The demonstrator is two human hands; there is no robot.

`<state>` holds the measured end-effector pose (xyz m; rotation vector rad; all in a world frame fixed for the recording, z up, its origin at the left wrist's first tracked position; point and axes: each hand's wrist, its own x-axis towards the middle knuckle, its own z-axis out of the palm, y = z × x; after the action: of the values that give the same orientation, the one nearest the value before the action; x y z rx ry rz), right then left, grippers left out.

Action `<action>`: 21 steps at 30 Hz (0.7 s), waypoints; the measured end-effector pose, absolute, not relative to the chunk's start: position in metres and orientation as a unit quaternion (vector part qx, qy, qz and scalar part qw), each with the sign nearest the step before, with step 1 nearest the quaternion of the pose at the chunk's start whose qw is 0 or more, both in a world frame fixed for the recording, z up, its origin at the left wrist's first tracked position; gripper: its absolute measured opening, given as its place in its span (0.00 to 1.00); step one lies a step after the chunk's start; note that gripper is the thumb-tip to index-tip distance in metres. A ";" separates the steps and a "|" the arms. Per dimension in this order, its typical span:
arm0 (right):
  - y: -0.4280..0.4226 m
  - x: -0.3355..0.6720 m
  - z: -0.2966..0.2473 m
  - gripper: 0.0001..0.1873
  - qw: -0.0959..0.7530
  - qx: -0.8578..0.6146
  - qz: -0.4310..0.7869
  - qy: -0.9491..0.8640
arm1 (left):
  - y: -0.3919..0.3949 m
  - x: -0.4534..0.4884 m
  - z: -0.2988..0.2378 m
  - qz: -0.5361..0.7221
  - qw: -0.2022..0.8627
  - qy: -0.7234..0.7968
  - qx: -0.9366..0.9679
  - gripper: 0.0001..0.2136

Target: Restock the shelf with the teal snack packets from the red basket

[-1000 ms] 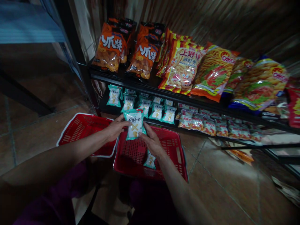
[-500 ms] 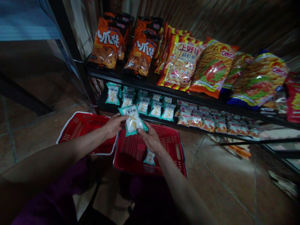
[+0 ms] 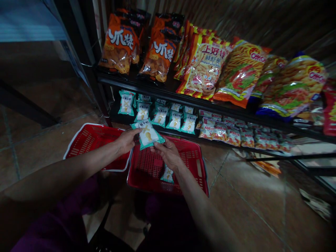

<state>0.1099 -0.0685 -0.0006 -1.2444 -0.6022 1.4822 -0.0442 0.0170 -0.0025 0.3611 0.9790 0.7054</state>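
Note:
Between my two hands is a small teal and white snack bag [image 3: 147,134], held above the red basket. My left hand [image 3: 128,141] grips its left side, the thumb or a finger lying over the front. At its lower right corner, my right hand [image 3: 168,151] pinches the edge. Inside the red basket [image 3: 149,162] below lies another teal snack bag [image 3: 168,174], partly covered by my right wrist. Matching teal bags [image 3: 160,114] stand in rows on the low shelf just beyond my hands.
A second red basket [image 3: 89,140] with a white rim stands at the left. The upper shelf [image 3: 126,82] carries orange bags [image 3: 119,45], prawn cracker bags [image 3: 204,66] and larger noodle-pictured bags [image 3: 241,71]. Small red and white packets [image 3: 220,132] line the lower shelf. Dark table legs [image 3: 28,103] stand far left.
The held bag has tilted back, its top leaning farther from me and its face flatter. My right fingers have shifted slightly along its lower corner. The view has moved a little.

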 end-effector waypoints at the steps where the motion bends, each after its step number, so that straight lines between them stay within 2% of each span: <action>1: -0.069 0.110 0.000 0.20 0.529 -0.519 0.624 -0.247 | 0.017 -0.044 -0.004 0.327 0.811 0.456 0.166 0.08; 4: -0.069 0.111 0.000 0.21 0.537 -0.512 0.629 -0.231 | 0.018 -0.044 -0.008 0.325 0.818 0.452 0.148 0.07; 12: -0.069 0.112 0.002 0.33 0.544 -0.487 0.644 -0.229 | 0.017 -0.044 -0.011 0.299 0.843 0.424 0.140 0.06; 21: -0.072 0.113 -0.001 0.31 0.522 -0.500 0.640 -0.260 | 0.018 -0.048 -0.011 0.297 0.840 0.422 0.164 0.05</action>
<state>0.1127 -0.0724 -0.0008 -1.1988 -0.6240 1.5333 -0.0480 0.0182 -0.0106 0.3465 0.8923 0.6288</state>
